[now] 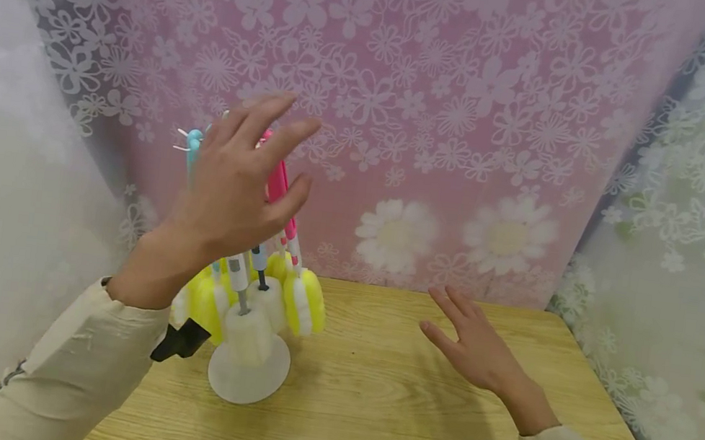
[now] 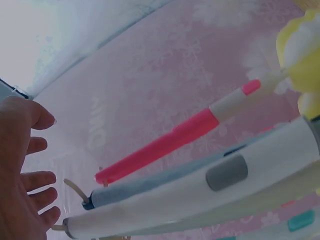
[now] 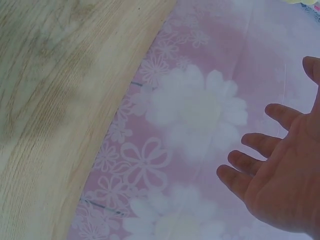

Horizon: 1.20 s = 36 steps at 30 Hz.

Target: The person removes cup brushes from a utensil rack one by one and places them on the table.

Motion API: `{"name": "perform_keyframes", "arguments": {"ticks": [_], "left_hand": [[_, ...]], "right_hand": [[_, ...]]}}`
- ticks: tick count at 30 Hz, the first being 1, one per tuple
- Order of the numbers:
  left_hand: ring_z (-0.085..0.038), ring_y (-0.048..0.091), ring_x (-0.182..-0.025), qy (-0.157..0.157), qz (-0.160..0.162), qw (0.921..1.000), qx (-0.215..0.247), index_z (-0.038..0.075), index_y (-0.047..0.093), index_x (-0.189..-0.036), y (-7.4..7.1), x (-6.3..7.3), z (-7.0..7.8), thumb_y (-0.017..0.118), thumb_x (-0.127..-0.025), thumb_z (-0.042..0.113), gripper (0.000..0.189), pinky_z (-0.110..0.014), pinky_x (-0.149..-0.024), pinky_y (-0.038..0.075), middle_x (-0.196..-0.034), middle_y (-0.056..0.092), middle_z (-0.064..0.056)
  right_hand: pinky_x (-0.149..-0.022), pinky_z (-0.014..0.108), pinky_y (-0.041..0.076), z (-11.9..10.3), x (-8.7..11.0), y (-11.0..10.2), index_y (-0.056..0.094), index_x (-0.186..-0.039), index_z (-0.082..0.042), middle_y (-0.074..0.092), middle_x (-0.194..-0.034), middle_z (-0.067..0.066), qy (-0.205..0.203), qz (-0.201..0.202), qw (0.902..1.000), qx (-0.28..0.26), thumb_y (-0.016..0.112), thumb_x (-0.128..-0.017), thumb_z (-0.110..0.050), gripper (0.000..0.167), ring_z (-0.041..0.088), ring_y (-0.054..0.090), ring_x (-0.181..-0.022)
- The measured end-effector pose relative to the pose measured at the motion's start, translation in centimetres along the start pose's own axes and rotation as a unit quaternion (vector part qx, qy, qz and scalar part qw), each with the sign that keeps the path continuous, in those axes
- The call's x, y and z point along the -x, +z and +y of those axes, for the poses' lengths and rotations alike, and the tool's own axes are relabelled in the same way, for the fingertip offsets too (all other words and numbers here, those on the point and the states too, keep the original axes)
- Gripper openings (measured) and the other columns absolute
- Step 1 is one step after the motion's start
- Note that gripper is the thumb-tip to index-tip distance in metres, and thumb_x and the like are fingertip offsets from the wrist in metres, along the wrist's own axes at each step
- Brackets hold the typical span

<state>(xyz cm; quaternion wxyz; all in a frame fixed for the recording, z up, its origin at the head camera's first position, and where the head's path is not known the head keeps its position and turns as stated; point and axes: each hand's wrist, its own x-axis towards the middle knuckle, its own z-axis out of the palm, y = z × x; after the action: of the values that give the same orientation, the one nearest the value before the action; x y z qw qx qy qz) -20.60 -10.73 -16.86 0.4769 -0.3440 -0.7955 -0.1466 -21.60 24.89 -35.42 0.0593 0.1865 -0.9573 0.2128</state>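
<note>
Several long-handled sponge brushes hang heads-down around a stand with a round white base (image 1: pixel 248 388). Their heads include a yellow-and-white sponge (image 1: pixel 305 303) and a white sponge (image 1: pixel 248 337). My left hand (image 1: pixel 234 170) is raised before the handle tops, fingers spread and slightly bent, nothing gripped; it hides much of the stand's upper part. In the left wrist view, its fingertips are close to the hanging loops of a white handle (image 2: pixel 190 197) and a grey-blue handle (image 2: pixel 145 184), with a pink handle (image 2: pixel 165 145) beyond. My right hand (image 1: pixel 475 346) hovers over the table, fingers extended, holding nothing.
The wood-grain table (image 1: pixel 370 411) reaches back to a pink flowered curtain (image 1: pixel 400 145). Pale sheets hang on both sides, a flowered one (image 1: pixel 697 288) at the right. The brush stand occupies the table's left part.
</note>
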Motion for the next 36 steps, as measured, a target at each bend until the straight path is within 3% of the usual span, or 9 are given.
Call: {"name": "perform_keyframes", "arguments": {"ticks": [3,6,9,14,18,23,28,32,36], "left_hand": [[-0.032,0.034,-0.132,-0.023,0.019,0.9992,-0.027,0.01,0.057,-0.129,-0.7,0.0,-1.1,0.057,-0.087,0.024,0.045,-0.05,-0.106,0.028,-0.141,0.043,-0.019],[-0.031,0.031,-0.135,-0.059,0.009,0.9972,-0.046,0.014,0.058,-0.13,-1.1,0.1,-2.1,0.055,-0.088,0.028,0.045,-0.048,-0.109,0.024,-0.143,0.041,-0.019],[-0.032,0.028,-0.138,-0.104,-0.043,0.992,-0.056,0.018,0.056,-0.133,-1.2,0.1,-2.8,0.053,-0.09,0.033,0.045,-0.049,-0.11,0.02,-0.147,0.037,-0.019],[-0.036,0.024,-0.139,-0.179,-0.139,0.9713,-0.073,0.021,0.048,-0.141,-1.7,0.4,-3.0,0.049,-0.093,0.045,0.054,-0.057,-0.109,0.018,-0.15,0.033,-0.018],[-0.034,0.036,-0.134,-0.205,-0.139,0.9659,-0.075,0.02,0.054,-0.136,-2.8,0.2,-2.9,0.048,-0.092,0.049,0.054,-0.058,-0.104,0.026,-0.143,0.045,-0.014],[-0.038,0.039,-0.131,-0.211,-0.195,0.9563,-0.056,0.02,0.054,-0.137,-3.7,-0.4,-3.5,0.041,-0.095,0.055,0.057,-0.06,-0.101,0.03,-0.141,0.048,-0.013],[-0.041,0.048,-0.12,-0.191,-0.253,0.9478,-0.036,0.02,0.05,-0.14,-3.8,-0.1,-3.9,0.032,-0.098,0.053,0.056,-0.061,-0.093,0.036,-0.135,0.05,-0.016],[-0.038,0.054,-0.104,-0.17,-0.258,0.9503,-0.043,0.016,0.052,-0.138,-3.5,0.3,-4.0,0.029,-0.099,0.051,0.057,-0.057,-0.086,0.041,-0.114,0.057,-0.017],[-0.037,0.053,-0.103,-0.15,-0.243,0.9574,-0.04,0.014,0.055,-0.136,-3.4,0.6,-4.1,0.03,-0.1,0.049,0.056,-0.053,-0.087,0.04,-0.103,0.058,-0.014]], "right_hand": [[-0.099,0.071,0.019,0.1,0.0,0.3,0.023,-0.153,-0.021,0.013,-0.157,0.014,0.0,-0.001,1.0,-0.002,0.044,-0.096,-0.053,0.068,0.047,0.012,-0.139],[-0.099,0.071,0.019,0.1,-0.1,0.5,0.023,-0.153,-0.021,0.013,-0.157,0.014,-0.003,-0.001,1.0,-0.003,0.044,-0.096,-0.053,0.068,0.047,0.012,-0.139],[-0.098,0.071,0.02,0.2,-0.1,0.7,0.023,-0.153,-0.021,0.014,-0.157,0.014,-0.005,0.001,1.0,-0.003,0.044,-0.096,-0.053,0.068,0.046,0.013,-0.139],[-0.099,0.071,0.019,0.3,0.0,1.0,0.024,-0.153,-0.021,0.014,-0.157,0.014,-0.004,0.001,1.0,-0.008,0.044,-0.096,-0.053,0.068,0.046,0.013,-0.139],[-0.098,0.071,0.02,0.4,-0.1,1.2,0.025,-0.152,-0.02,0.014,-0.157,0.014,-0.004,0.0,0.9999,-0.015,0.044,-0.096,-0.054,0.068,0.046,0.013,-0.139],[-0.097,0.072,0.022,0.5,-0.1,1.3,0.025,-0.152,-0.02,0.014,-0.157,0.014,-0.001,0.001,0.9998,-0.018,0.043,-0.096,-0.054,0.068,0.046,0.014,-0.138],[-0.096,0.072,0.022,0.3,-0.2,1.4,0.026,-0.152,-0.021,0.014,-0.157,0.014,-0.003,-0.007,0.9996,-0.027,0.043,-0.096,-0.054,0.068,0.046,0.013,-0.139],[-0.097,0.071,0.023,0.0,-0.5,1.6,0.026,-0.152,-0.022,0.014,-0.157,0.013,-0.004,-0.007,0.9995,-0.029,0.042,-0.095,-0.055,0.068,0.045,0.014,-0.139],[-0.097,0.069,0.025,-0.5,-0.9,1.7,0.028,-0.151,-0.019,0.016,-0.157,0.012,-0.009,-0.001,0.9993,-0.035,0.043,-0.096,-0.054,0.067,0.042,0.016,-0.14]]}}
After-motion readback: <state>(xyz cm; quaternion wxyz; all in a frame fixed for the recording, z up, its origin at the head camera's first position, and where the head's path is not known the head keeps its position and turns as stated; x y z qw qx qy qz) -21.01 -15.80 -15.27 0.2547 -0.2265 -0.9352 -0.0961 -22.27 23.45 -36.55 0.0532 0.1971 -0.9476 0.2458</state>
